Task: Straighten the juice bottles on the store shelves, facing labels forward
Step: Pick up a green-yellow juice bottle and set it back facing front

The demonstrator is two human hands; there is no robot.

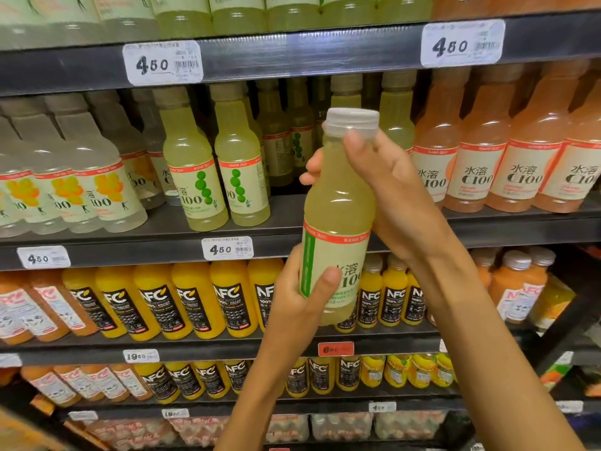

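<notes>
Bottle (338,209) upright, cap up, label fwd; left grip (297,299) round base, right grip (383,187) round neck.

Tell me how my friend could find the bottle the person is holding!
Look at the dark shelf with the white price tags, then at the gap in the row of pale green bottles beneath it. In front of that gap, two hands hold one pale green bottle. It is the only bottle off the shelf, and its white cap shows.

Price tags (162,62) 4.50; orange bottles (192,301) NFC; peach bottles (476,170) C100
</notes>
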